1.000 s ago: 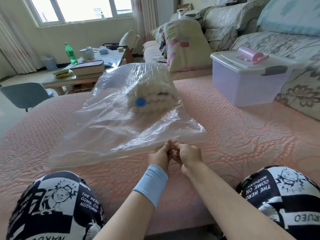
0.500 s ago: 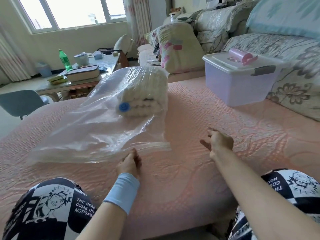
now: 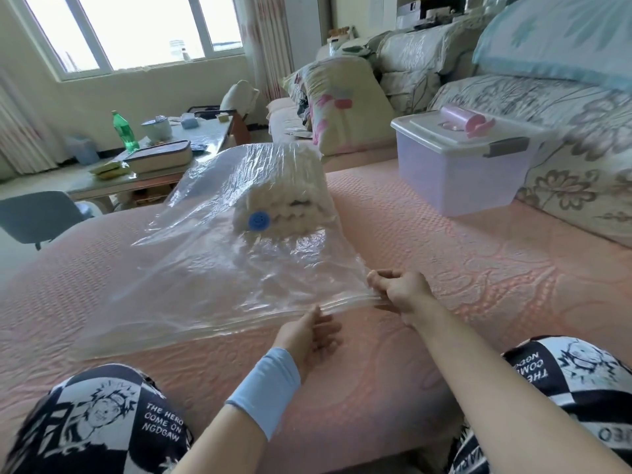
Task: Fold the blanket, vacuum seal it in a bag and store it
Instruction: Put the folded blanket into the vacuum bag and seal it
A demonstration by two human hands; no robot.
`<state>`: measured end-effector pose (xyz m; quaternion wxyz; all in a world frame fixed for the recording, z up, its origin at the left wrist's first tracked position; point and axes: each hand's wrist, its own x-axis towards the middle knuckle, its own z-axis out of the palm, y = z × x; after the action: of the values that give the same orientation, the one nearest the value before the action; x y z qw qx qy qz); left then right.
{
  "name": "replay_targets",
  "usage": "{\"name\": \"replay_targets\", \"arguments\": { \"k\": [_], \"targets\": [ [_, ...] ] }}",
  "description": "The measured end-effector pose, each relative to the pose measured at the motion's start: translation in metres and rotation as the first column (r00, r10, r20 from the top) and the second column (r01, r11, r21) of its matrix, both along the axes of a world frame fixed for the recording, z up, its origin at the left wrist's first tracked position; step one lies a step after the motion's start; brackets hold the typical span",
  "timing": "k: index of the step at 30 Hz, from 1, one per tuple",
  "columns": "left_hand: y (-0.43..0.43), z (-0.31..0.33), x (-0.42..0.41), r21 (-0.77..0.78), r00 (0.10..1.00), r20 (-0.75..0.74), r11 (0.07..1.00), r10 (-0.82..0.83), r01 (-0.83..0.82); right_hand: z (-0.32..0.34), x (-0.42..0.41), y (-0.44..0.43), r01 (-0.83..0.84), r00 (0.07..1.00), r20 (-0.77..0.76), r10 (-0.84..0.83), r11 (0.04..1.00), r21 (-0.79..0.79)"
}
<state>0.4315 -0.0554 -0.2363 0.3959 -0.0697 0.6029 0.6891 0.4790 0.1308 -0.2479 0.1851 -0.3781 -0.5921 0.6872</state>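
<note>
Clear bag (image 3: 212,268), blue valve (image 3: 259,221); cream blanket (image 3: 290,186); pink embossed bedspread (image 3: 444,268).

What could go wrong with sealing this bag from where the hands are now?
1. The right hand pinches only the right end of the zip edge; the left hand lies open beside it, so the long stretch to the left may stay unsealed and leak.
2. The vacuum bag looks wrinkled near the edge; a crease caught in the zip could probably break the seal.
3. The folded blanket sits far back, near the blue valve, and might block suction.
</note>
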Motion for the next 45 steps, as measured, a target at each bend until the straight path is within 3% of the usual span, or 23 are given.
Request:
{"name": "replay_targets", "arguments": {
  "k": [2, 4, 6, 7, 9, 10, 12, 13, 16, 19, 24, 28, 31, 35, 39, 41, 45],
  "targets": [
    [-0.006, 0.013, 0.004, -0.098, 0.952, -0.022, 0.948, -0.306, 0.303, -0.003, 0.006, 0.009, -0.015, 0.987, 0.158, -0.036, 0.952, 0.307],
    [-0.004, 0.031, 0.005, -0.199, 0.884, -0.162, 0.892, -0.439, 0.407, -0.004, 0.012, 0.019, -0.093, 0.95, 0.301, -0.086, 0.842, 0.532],
    [0.007, 0.036, -0.01, -0.262, 0.816, -0.449, 0.927, -0.365, 0.27, -0.004, 0.014, 0.025, -0.197, 0.896, 0.425, -0.127, 0.744, 0.638],
    [0.013, 0.034, -0.02, -0.269, 0.738, -0.606, 0.95, -0.296, 0.161, -0.003, 0.014, 0.025, -0.269, 0.854, 0.493, -0.165, 0.672, 0.69],
    [0.026, 0.028, -0.046, -0.308, 0.478, -0.844, 0.95, -0.246, -0.055, 0.0, 0.008, 0.021, -0.33, 0.837, 0.476, -0.269, 0.446, 0.832],
    [0.03, 0.024, -0.057, -0.405, 0.333, -0.878, 0.904, -0.344, -0.135, 0.002, 0.003, 0.019, -0.292, 0.886, 0.387, -0.254, 0.342, 0.893],
    [0.031, 0.013, -0.074, -0.645, 0.136, -0.76, 0.712, -0.635, -0.279, 0.004, -0.009, 0.015, -0.232, 0.966, 0.252, -0.05, 0.252, 0.939],
    [0.029, 0.007, -0.08, -0.753, 0.117, -0.638, 0.585, -0.761, -0.303, 0.004, -0.015, 0.014, -0.289, 0.957, 0.279, 0.073, 0.253, 0.924],
    [0.021, -0.013, -0.087, -0.929, 0.174, -0.324, 0.279, -0.93, -0.242, 0.002, -0.025, 0.022, -0.657, 0.754, 0.619, 0.221, 0.24, 0.715],
    [0.02, -0.03, -0.088, -0.97, 0.201, -0.226, 0.2, -0.953, -0.142, 0.0, -0.029, 0.036, -0.756, 0.651, 0.738, 0.18, 0.243, 0.608],
    [0.042, -0.012, -0.083, -0.961, 0.135, -0.232, 0.206, -0.963, -0.182, 0.019, -0.033, 0.063, -0.762, 0.639, 0.755, 0.147, 0.258, 0.594],
    [0.077, 0.012, -0.081, -0.865, 0.089, -0.436, 0.39, -0.895, -0.316, 0.036, -0.027, 0.096, -0.608, 0.784, 0.586, 0.206, 0.447, 0.656],
    [0.119, 0.021, -0.079, -0.779, -0.045, -0.566, 0.552, -0.823, -0.297, 0.036, -0.024, 0.129, -0.486, 0.853, 0.507, 0.126, 0.546, 0.682],
    [0.177, 0.02, -0.077, -0.778, -0.156, -0.568, 0.589, -0.808, -0.216, 0.013, -0.018, 0.172, -0.423, 0.844, 0.537, -0.015, 0.597, 0.681],
    [0.214, 0.011, -0.083, -0.848, -0.149, -0.458, 0.481, -0.876, -0.222, 0.0, -0.019, 0.195, -0.407, 0.815, 0.572, -0.09, 0.614, 0.676],
    [0.218, 0.01, -0.089, -0.85, -0.127, -0.452, 0.469, -0.883, -0.238, 0.0, -0.024, 0.197, -0.409, 0.815, 0.568, -0.11, 0.587, 0.699],
    [0.205, 0.01, -0.103, -0.737, -0.159, -0.621, 0.64, -0.768, -0.217, 0.016, -0.045, 0.175, -0.4, 0.878, 0.474, -0.065, 0.442, 0.803]
  ]
}}
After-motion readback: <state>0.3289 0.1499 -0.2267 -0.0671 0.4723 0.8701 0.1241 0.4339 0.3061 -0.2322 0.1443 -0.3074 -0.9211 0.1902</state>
